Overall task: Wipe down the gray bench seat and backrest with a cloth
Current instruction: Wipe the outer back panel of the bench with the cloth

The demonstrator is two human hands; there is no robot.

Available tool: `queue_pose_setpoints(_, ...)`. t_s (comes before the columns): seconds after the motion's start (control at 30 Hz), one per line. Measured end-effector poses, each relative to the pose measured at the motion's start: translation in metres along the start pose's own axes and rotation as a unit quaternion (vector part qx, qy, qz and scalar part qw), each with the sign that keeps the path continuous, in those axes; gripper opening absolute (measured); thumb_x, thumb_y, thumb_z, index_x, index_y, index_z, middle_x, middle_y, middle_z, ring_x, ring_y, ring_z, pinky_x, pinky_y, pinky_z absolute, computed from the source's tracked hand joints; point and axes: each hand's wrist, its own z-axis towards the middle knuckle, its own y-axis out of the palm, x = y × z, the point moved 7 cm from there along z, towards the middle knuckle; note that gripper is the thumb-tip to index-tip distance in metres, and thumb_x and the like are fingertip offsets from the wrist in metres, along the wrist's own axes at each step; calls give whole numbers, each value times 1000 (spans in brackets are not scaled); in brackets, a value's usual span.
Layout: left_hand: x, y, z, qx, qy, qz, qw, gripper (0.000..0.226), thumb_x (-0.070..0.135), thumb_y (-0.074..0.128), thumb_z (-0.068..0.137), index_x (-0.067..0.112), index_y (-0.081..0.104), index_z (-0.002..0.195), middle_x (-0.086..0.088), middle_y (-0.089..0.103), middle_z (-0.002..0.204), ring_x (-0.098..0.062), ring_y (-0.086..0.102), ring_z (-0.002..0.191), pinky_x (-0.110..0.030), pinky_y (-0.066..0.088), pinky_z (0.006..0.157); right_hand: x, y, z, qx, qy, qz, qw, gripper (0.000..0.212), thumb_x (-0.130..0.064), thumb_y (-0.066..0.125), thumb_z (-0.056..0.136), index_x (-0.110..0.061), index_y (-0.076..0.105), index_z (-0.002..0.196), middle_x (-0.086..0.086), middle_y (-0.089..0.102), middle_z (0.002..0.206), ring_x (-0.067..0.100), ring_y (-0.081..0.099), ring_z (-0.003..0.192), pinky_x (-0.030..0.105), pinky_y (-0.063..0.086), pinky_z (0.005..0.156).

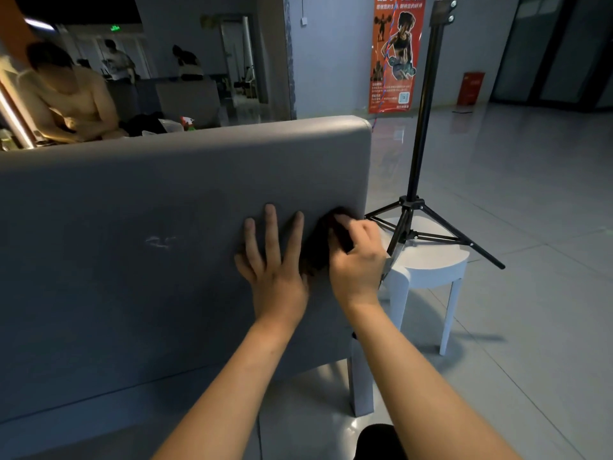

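The gray backrest [149, 227] fills the left of the view, and a black tripod [414, 207] and a white stool [431, 263] stand just past its right edge. The left hand [275, 273] lies flat on the panel, fingers straight and spread. Beside it the right hand [356, 260] curls its fingers round a dark cloth [318, 247], which is pressed to the backrest near that edge

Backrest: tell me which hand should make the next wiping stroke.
Right. The right hand grips the dark cloth against the backrest near its right edge; the left hand only presses flat beside it, fingers straight, holding nothing.
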Motion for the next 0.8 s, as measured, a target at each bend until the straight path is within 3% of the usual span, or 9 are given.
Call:
queue_pose_setpoints(0.13,-1,11,-11,-35,20,14,999,93,21,73,84,34,22,160,-1,-15,170,-35,-18,154,-68,6,116,19,13,-27,-78,76,21,994,30,-3,70,85,-15,78,111,1,64,98,21,65,89,2,38,77)
queue_pose_setpoints(0.23,-4,15,-15,-52,30,16,998,87,30,67,84,33,24,160,-1,-11,170,-33,-20,154,-65,3,118,3,6,-11,-57,48,32,997,28,-4,70,86,-13,77,112,2,65,98,15,62,88,16,47,79)
queue_pose_setpoints(0.37,-5,16,-13,-12,34,8,999,80,34,72,89,31,30,157,-2,-3,170,-33,-12,155,-63,2,118,-11,-2,8,17,2,18,1000,32,4,66,83,-8,76,111,4,64,94,15,59,85,14,44,75)
queue_pose_setpoints(0.47,-7,18,-11,-27,39,3,999,84,27,71,85,29,28,158,0,-8,170,-33,-16,155,-61,-2,118,6,12,-12,-15,10,9,1000,30,2,70,84,-11,77,110,4,68,97,19,65,89,21,50,80)
queue_pose_setpoints(0.53,-5,16,-12,-35,37,-10,999,79,25,61,86,28,29,158,0,-9,170,-32,-17,155,-60,-2,119,16,16,-25,-41,38,9,998,30,-1,73,83,-15,79,109,2,69,96,19,67,87,16,47,79)
queue_pose_setpoints(0.6,-1,14,-18,-41,28,-41,998,74,26,53,85,26,33,157,-1,-1,170,-31,-7,155,-59,4,119,19,16,-27,-63,73,40,995,30,-2,72,84,-18,79,109,0,69,97,16,66,89,6,43,80)
queue_pose_setpoints(0.7,9,12,-27,-47,41,-152,986,68,30,54,83,28,42,151,-1,24,158,-27,29,140,-49,32,114,20,14,-24,-97,145,106,979,27,-8,70,89,-22,78,112,-6,70,100,5,65,92,4,42,82)
queue_pose_setpoints(0.8,25,16,-24,-85,24,-349,933,73,6,67,85,31,41,148,1,26,149,-4,37,137,-26,40,112,17,7,-23,-131,185,165,960,25,-16,65,95,-25,76,116,-12,74,105,-5,65,98,10,45,87)
